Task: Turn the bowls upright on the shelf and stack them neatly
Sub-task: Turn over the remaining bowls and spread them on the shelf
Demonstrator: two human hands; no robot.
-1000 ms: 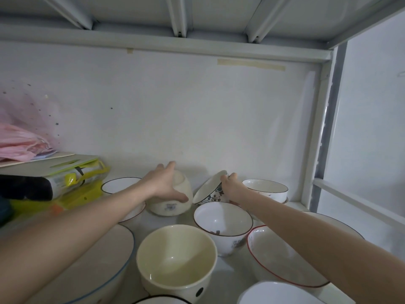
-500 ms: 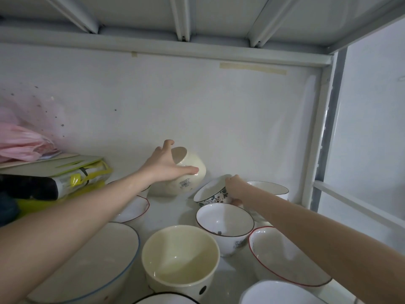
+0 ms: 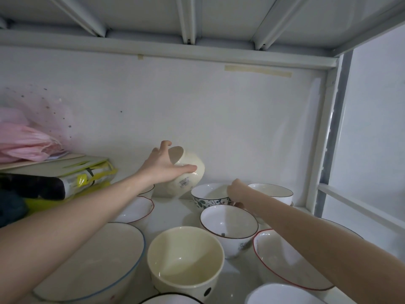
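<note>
1. Right now my left hand [image 3: 163,166] grips a cream glazed ceramic bowl [image 3: 188,172], thumb along its near side and fingers over the foot ring; the bowl is tilted, foot up toward the left, held at the back of the white metal shelf [image 3: 173,212]. A small printed label shows on its side, too small to read.
2. My right hand [image 3: 235,190] rests on the rim of a white bowl with a dark leaf pattern [image 3: 208,197], which sits upright. The fingers are turned away from me, so I cannot tell how far they curl over the rim.
3. Nearer me stand a wide cream bowl [image 3: 185,260], a white dark-rimmed bowl [image 3: 229,227] and a red-rimmed white bowl [image 3: 282,266], the last partly hidden by my right forearm.
4. My left forearm covers much of a blue-rimmed shallow bowl [image 3: 105,266] and a red-rimmed bowl [image 3: 140,210] behind it.
5. Two more rims are cut off by the bottom edge.
6. At far left, a yellow-trimmed package [image 3: 83,176] lies under pink fabric [image 3: 24,143], both cropped.
</note>
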